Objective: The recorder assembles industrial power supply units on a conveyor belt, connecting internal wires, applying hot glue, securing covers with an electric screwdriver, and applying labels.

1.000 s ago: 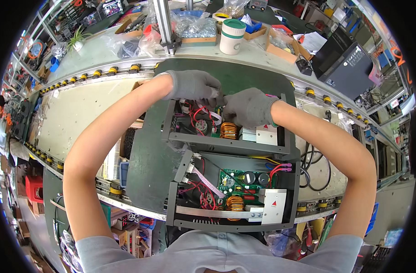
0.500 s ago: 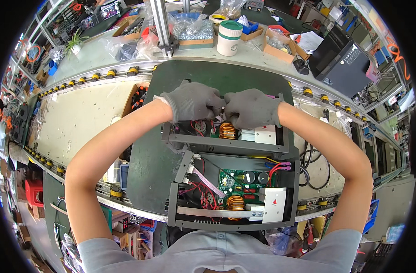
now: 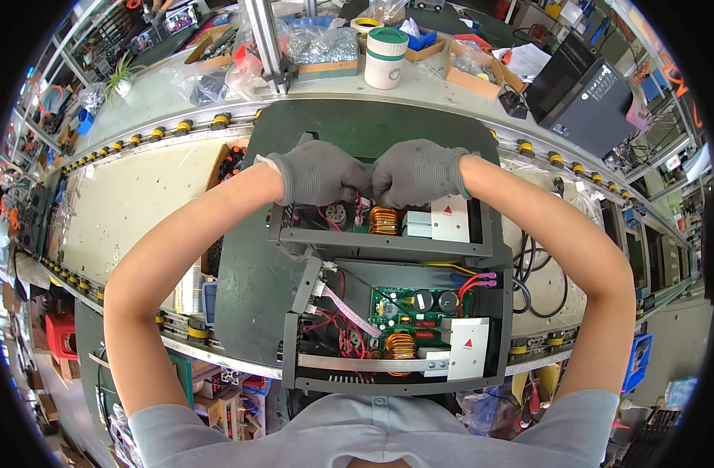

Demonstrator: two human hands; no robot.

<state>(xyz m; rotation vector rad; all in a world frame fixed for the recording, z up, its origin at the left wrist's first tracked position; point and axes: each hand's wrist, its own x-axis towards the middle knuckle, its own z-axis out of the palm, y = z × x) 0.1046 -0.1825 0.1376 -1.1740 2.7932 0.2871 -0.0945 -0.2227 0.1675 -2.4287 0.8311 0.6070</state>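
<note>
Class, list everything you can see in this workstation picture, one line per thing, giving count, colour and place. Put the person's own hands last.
open metal chassis: two, dark grey, on the pallet, one behind the other
pallet: one, dark green, on the conveyor
circuit board: one, green, in the near chassis
copper coils: two, orange, one in each chassis
red wires: several, in the near chassis
lidded cup: one, white with green lid, on the far bench
black box: one, far bench, right
bags of small parts: clear, far bench
left hand: grey glove, at the far chassis rim
right hand: grey glove, beside the left hand
</note>
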